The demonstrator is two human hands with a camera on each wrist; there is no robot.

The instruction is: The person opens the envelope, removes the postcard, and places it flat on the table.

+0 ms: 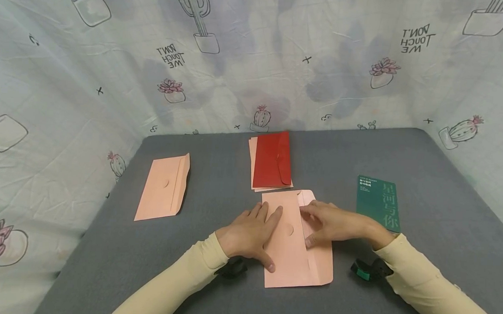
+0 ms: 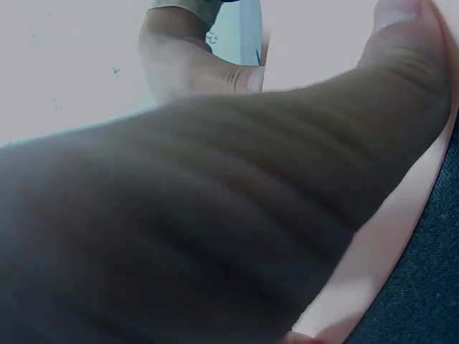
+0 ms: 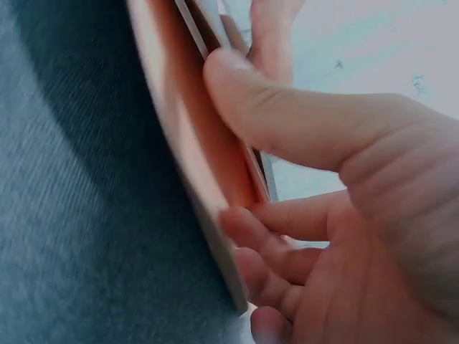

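A pink envelope (image 1: 287, 255) lies before me with its flap (image 1: 323, 263) folded out to the right. My left hand (image 1: 254, 235) rests on its left part, fingers spread and thumb pointing toward me. At the mouth of the envelope my right hand (image 1: 332, 222) grips the edge with bent thumb and fingers. In the right wrist view the thumb (image 3: 237, 79) sits on the mouth's upper edge, while the curled fingertips (image 3: 240, 226) touch near the flap. The mouth gapes between them. The left wrist view is mostly filled by the left hand (image 2: 251, 186) in shadow.
Just beyond the envelope lies a red envelope (image 1: 270, 160) on top of pink ones (image 1: 252, 161). Another pink envelope (image 1: 160, 188) is at the left, its flap raised. A green card or booklet (image 1: 372, 198) lies right, partly behind the right forearm. Printed cloth (image 1: 246, 78) surrounds the grey table (image 1: 217, 174).
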